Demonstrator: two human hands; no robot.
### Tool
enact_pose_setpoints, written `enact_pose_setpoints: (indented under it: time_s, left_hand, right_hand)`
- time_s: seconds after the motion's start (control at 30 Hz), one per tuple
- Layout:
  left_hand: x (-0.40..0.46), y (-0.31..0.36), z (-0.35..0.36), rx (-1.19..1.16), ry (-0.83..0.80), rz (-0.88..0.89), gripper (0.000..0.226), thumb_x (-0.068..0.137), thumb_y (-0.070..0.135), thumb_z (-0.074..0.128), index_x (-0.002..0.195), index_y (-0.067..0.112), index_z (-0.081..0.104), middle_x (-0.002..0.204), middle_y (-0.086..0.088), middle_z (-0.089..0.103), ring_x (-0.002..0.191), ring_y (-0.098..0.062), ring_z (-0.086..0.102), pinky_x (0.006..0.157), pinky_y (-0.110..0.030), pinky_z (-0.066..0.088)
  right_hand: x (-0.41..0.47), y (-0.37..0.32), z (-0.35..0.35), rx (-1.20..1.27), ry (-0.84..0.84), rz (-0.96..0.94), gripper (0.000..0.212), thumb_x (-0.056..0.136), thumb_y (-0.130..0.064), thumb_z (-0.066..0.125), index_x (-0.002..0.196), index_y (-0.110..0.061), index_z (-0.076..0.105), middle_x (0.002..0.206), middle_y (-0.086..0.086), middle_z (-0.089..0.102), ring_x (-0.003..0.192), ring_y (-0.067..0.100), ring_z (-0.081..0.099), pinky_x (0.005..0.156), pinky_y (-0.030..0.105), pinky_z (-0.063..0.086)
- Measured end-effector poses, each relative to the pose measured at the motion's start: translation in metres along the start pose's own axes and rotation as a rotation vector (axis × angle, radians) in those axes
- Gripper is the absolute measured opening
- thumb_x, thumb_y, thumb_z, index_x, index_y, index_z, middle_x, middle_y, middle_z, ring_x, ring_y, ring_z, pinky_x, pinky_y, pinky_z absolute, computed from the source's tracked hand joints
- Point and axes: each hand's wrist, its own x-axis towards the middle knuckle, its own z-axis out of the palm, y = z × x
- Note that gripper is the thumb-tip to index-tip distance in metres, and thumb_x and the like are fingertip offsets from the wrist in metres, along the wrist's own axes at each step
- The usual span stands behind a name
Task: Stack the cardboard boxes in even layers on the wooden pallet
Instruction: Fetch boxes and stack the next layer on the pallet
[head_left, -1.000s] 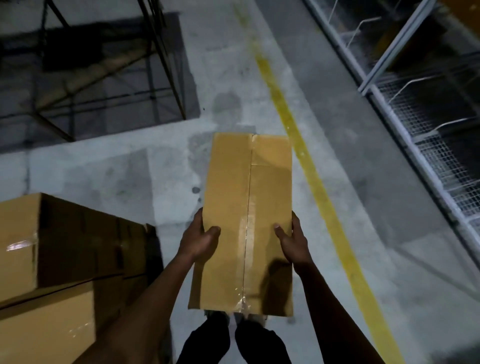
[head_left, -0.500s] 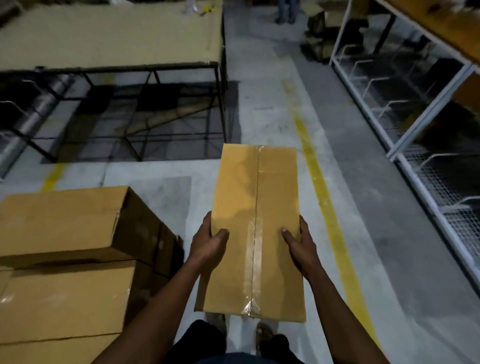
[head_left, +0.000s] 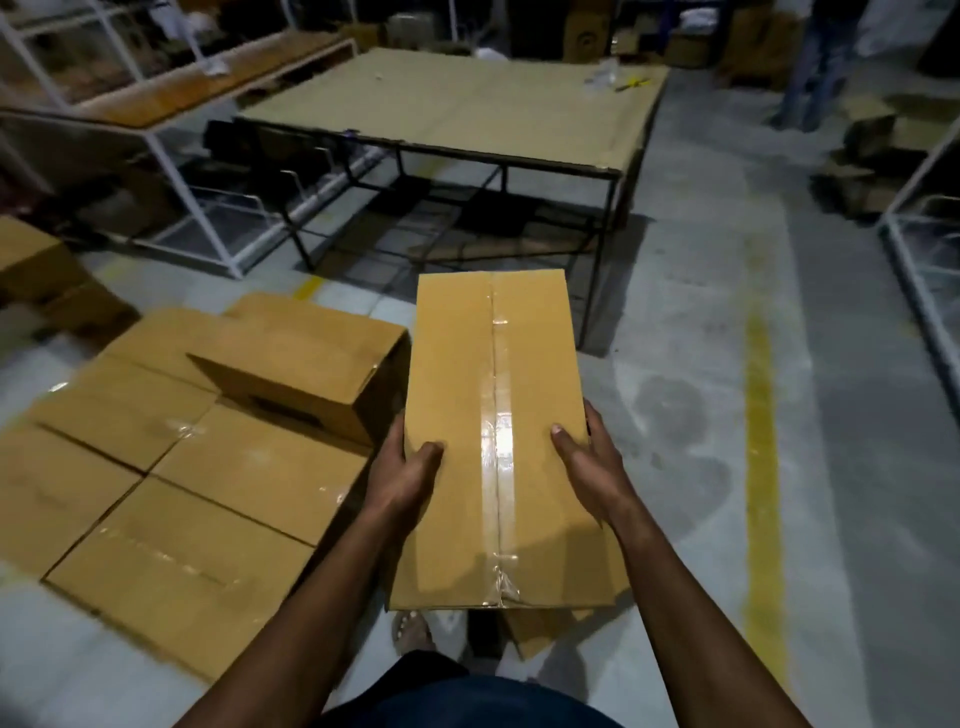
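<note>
Two hands, left hand (head_left: 410, 467) and right hand (head_left: 589, 465), fingers clasping one long box (head_left: 493, 395); five stacked boxes (head_left: 208, 457) lie left.

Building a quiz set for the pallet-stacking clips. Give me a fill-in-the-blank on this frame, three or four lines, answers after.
1. The carried box is held by ____ hands, the left hand and the right hand.
2. The tape seam on it runs along its ____ side.
3. The stacked boxes lie to the person's ____.
4. The floor line is ____.

Answers: both; long; left; yellow
</note>
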Motion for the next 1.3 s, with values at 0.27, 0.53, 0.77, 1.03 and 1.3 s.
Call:
enact_pose_setpoints:
  time_s: [0.27,0.53,0.77,1.03,1.3]
  left_hand:
    - [-0.016,-0.009,-0.09,-0.138,0.253,-0.041,0.069,0.1,0.037,0.066,0.157,0.05,0.028,0.13,0.012,0.053,0.105,-0.009,0.059,0.077,-0.034,0.055]
    - [-0.006,-0.038,-0.176,-0.068,0.442,-0.115,0.071,0.092,0.054,0.065,0.153,0.053,0.028,0.145,0.004,0.052,0.123,-0.029,0.055,0.101,-0.058,0.049]
    - [0.025,-0.066,-0.237,-0.131,0.562,-0.154,0.066,0.099,0.044,0.063,0.155,0.05,0.029,0.137,0.012,0.049,0.12,-0.024,0.052,0.099,-0.051,0.047]
    - [0.05,-0.102,-0.311,-0.162,0.7,-0.236,0.059,0.093,0.05,0.064,0.146,0.055,0.039,0.137,0.008,0.059,0.119,-0.027,0.059,0.1,-0.056,0.051]
    - [0.06,-0.129,-0.357,-0.212,0.806,-0.33,0.071,0.09,0.057,0.062,0.152,0.058,0.027,0.146,0.006,0.053,0.123,-0.031,0.056,0.103,-0.062,0.049]
  right_hand:
    - [0.029,-0.061,0.093,-0.074,-0.253,-0.132,0.059,0.097,-0.047,0.065,0.149,-0.049,0.04,0.14,-0.016,0.058,0.124,0.012,0.057,0.103,0.036,0.049]
    - [0.06,-0.098,0.199,-0.15,-0.466,-0.204,0.064,0.096,-0.044,0.068,0.153,-0.044,0.038,0.146,-0.004,0.055,0.129,0.019,0.055,0.109,0.043,0.047]
    - [0.094,-0.114,0.289,-0.18,-0.574,-0.236,0.065,0.095,-0.049,0.067,0.151,-0.051,0.036,0.148,-0.008,0.053,0.131,0.016,0.052,0.109,0.045,0.046]
    - [0.123,-0.122,0.405,-0.275,-0.692,-0.25,0.069,0.091,-0.057,0.064,0.151,-0.053,0.032,0.155,-0.008,0.046,0.139,0.021,0.047,0.114,0.05,0.042]
    - [0.14,-0.135,0.489,-0.33,-0.84,-0.283,0.071,0.092,-0.057,0.063,0.154,-0.053,0.03,0.157,-0.011,0.044,0.142,0.017,0.044,0.117,0.047,0.04]
